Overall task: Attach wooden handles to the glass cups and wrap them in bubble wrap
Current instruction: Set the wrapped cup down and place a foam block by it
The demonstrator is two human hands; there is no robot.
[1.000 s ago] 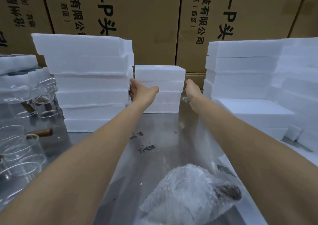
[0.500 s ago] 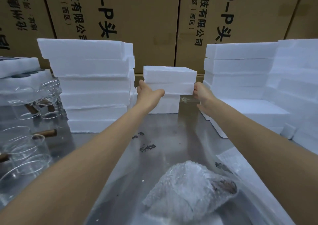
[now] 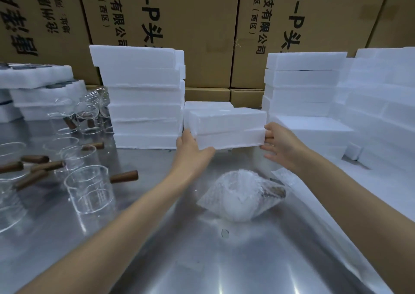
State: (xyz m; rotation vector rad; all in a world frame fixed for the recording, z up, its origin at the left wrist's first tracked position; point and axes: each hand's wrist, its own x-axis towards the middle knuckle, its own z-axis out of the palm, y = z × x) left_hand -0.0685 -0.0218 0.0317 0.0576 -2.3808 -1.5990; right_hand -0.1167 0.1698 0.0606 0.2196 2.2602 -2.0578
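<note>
Wrapped cup (image 3: 241, 198) on table, both hands holding foam box (image 3: 229, 128)

1. Bubble-wrapped cup (image 3: 241, 198): lies on its side on the worktop (image 3: 224, 260), dark handle end pointing right.
2. Bare glass cups (image 3: 89, 190): upright at left, brown wooden handles (image 3: 124, 176) attached.

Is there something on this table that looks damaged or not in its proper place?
Nothing looks broken. A small dark fragment lies alone on the steel table, near the bubble-wrapped cup; I cannot tell what it is.
</note>
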